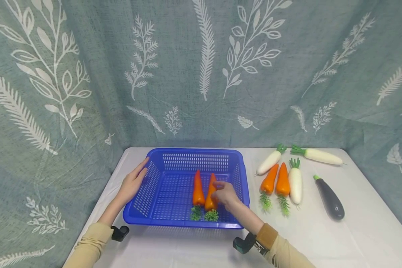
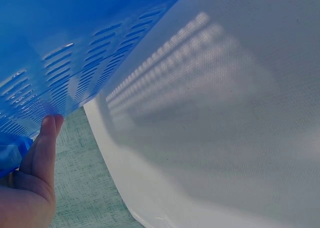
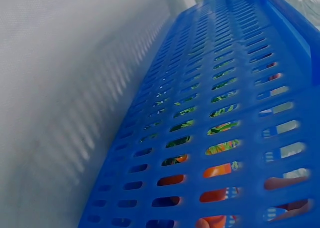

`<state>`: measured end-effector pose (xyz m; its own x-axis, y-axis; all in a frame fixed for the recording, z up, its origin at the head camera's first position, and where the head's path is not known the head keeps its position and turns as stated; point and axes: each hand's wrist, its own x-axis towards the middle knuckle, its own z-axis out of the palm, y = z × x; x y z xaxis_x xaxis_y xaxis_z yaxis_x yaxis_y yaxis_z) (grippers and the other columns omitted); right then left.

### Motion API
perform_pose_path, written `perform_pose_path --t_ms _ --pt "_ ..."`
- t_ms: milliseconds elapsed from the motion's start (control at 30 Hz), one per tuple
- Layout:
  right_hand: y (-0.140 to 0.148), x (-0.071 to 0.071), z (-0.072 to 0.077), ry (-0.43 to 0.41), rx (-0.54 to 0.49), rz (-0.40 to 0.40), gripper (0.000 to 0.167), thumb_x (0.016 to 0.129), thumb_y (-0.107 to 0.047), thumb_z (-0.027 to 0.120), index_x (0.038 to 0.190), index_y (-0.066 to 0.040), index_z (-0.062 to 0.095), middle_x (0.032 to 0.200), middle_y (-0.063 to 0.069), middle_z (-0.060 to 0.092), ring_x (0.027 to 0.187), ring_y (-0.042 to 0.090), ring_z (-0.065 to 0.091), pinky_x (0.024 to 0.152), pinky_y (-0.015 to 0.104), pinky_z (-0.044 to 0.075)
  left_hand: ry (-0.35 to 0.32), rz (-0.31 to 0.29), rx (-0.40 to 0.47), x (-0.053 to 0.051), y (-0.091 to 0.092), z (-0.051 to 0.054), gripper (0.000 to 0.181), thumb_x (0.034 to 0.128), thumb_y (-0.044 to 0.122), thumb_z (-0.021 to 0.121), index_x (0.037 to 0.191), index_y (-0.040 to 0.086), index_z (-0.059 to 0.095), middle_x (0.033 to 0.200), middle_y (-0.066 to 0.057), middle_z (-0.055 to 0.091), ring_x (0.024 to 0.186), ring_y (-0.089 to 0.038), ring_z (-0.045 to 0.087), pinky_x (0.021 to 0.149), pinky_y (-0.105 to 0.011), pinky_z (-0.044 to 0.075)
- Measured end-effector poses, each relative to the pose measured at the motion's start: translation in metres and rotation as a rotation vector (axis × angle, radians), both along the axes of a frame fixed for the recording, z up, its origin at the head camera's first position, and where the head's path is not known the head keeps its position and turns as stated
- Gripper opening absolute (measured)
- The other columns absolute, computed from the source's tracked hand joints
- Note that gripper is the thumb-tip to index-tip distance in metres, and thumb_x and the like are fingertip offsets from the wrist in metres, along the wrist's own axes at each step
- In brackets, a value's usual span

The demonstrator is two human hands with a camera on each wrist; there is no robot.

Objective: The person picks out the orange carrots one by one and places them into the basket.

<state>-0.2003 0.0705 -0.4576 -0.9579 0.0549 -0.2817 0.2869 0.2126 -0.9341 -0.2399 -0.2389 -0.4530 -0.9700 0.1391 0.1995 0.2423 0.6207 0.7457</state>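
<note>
With the grip unclear, pinch or mere touch, a carrot is apparently being laid in the blue basket by the right hand, gentle release likely needed next.

Grey-green curtain draped behind and along both sides, printed with white leafy sprigs, white bench with rounded far corners, softly shadowed.
</note>
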Motion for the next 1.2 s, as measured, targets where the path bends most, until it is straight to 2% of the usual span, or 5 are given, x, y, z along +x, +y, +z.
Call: perform_pose_path --t_ms 200,467,833,1000,1200 --pt "0.0006 -0.0005 0.001 -0.018 -0.01 -0.009 0.054 0.073 0.013 0.058 0.127 0.007 0.055 0.128 0.029 0.055 0.06 0.009 0.047 0.054 0.018 0.046 0.031 0.009 0.001 0.0002 0.0003 -0.001 0.049 0.1038 0.036 0.032 0.149 0.016 0.032 0.149 -0.02 0.036 0.135 -0.043 0.035 0.11 -0.056 0.031" --pt "0.0007 0.0005 0.0013 -0.029 -0.044 -0.03 0.054 0.075 0.012 0.057 0.128 0.006 0.055 0.129 0.029 0.055 0.044 0.003 0.031 0.046 0.015 0.036 -0.022 0.001 0.003 -0.0001 -0.0005 0.0013 0.049 0.1044 0.033 0.032 0.15 0.014 0.03 0.152 -0.018 0.031 0.139 -0.041 0.03 0.114 -0.056 0.026" --pt "0.0021 -0.0009 0.001 -0.009 -0.041 -0.042 0.05 0.078 0.008 0.058 0.128 0.006 0.055 0.124 0.027 0.058 0.051 0.004 0.039 0.048 0.015 0.038 -0.017 0.002 -0.01 0.0004 0.0012 0.0028 0.048 0.1047 0.029 0.032 0.15 0.012 0.03 0.152 -0.019 0.032 0.138 -0.041 0.031 0.114 -0.055 0.026" --pt "0.0024 -0.0012 0.0011 0.003 -0.079 -0.053 0.05 0.079 0.009 0.057 0.128 0.006 0.054 0.126 0.026 0.058 0.043 0.001 0.033 0.044 0.013 0.033 -0.019 0.002 -0.006 0.0 0.0008 0.0016 0.048 0.1047 0.029 0.032 0.15 0.011 0.03 0.152 -0.019 0.031 0.139 -0.041 0.031 0.114 -0.055 0.026" --pt "0.0035 -0.001 0.0033 0.002 -0.123 -0.053 0.05 0.08 0.008 0.056 0.13 0.007 0.052 0.127 0.027 0.057 0.052 0.002 0.046 0.046 0.013 0.036 -0.027 0.0 -0.002 0.0019 0.0016 0.0037 0.049 0.1047 0.031 0.032 0.15 0.012 0.029 0.152 -0.019 0.032 0.139 -0.041 0.031 0.114 -0.055 0.026"
